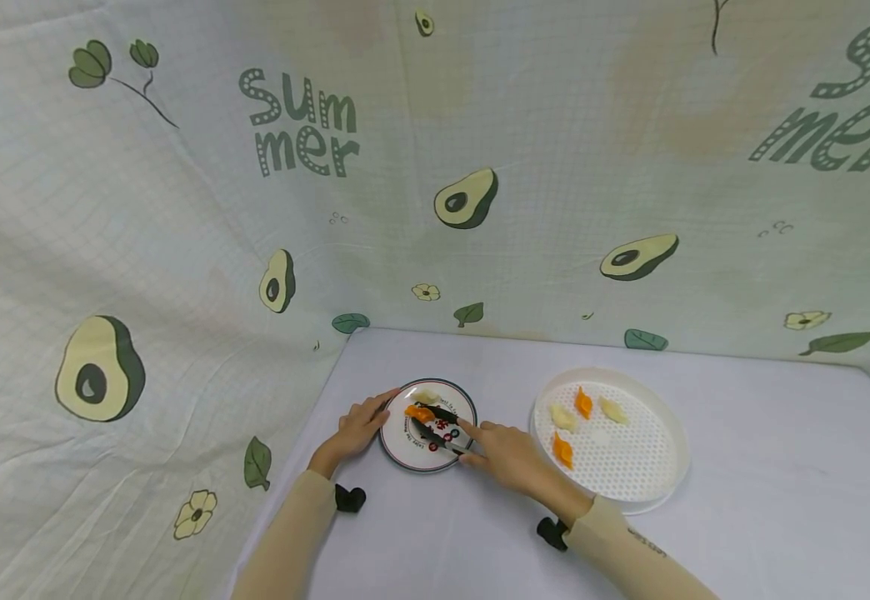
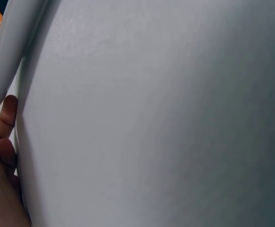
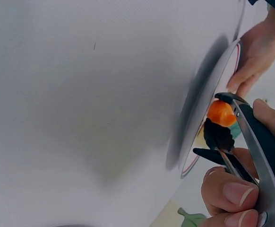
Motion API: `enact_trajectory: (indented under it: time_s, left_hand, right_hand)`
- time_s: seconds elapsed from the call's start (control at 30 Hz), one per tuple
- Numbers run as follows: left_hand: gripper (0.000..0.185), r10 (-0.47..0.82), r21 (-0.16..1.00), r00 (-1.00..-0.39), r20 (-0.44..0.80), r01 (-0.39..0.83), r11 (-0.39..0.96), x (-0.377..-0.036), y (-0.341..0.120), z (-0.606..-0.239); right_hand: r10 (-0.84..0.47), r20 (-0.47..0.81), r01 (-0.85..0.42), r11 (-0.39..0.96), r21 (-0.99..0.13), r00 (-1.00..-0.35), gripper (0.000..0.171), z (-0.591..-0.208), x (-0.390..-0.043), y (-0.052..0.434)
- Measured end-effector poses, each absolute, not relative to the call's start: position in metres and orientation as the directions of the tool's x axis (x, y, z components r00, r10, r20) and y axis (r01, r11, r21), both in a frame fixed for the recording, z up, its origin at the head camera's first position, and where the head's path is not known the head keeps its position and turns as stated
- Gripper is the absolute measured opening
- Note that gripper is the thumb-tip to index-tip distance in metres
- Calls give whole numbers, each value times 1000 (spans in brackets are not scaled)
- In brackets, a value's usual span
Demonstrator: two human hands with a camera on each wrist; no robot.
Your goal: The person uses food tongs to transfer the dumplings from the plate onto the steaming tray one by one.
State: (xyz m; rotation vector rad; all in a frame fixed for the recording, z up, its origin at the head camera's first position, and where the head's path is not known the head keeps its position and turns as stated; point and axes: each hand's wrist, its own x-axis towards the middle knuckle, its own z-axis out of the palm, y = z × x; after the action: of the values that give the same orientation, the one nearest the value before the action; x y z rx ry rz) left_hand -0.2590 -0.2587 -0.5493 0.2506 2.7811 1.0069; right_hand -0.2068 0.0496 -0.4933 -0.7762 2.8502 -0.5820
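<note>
My left hand (image 1: 360, 425) holds the left rim of a round white plate (image 1: 412, 460) with dark and red edge lines. In the left wrist view, fingertips (image 2: 10, 111) lie at the underside of that rim. With my right hand (image 1: 510, 457) I grip metal tongs (image 1: 446, 446) with black ends, their arms spread over the plate. An orange dumpling-shaped piece (image 1: 420, 413) lies at the tong ends, and the right wrist view shows this orange piece (image 3: 221, 113) close between them. Behind it on the plate is a pale yellow piece (image 1: 426, 397), partly hidden.
To the right stands a round white tray (image 1: 684, 454) with a dimpled base. It bears two orange pieces (image 1: 583, 403) and two pale yellow pieces (image 1: 613, 410). A patterned cloth (image 1: 390, 208) hangs behind and left of the white table (image 1: 765, 467).
</note>
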Motion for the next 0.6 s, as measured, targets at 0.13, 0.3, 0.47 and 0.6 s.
enact_trajectory:
  time_s: [0.13,0.3,0.47,0.6]
  left_hand:
    - [46,218,643,-970,-105,102,759,-260,-259,-549]
    - [46,219,643,-970,-108,100,759,-260,-259,-549]
    - [47,214,647,-971,-110,93,756,-260,-258,-550]
    - [47,212,644,-972,-105,96,759,-261,-258,-551]
  right_hand:
    - [-515,-9,-470,789,-396,-857,56,-491,-205,51]
    - [-516,15,-479,782,-399,-856,56,-488,-203,52]
    - [-509,31,-478,784,-396,-860,55,-485,-199,55]
    - [-512,42,-484,778,-402,-858,54,-481,-196,58]
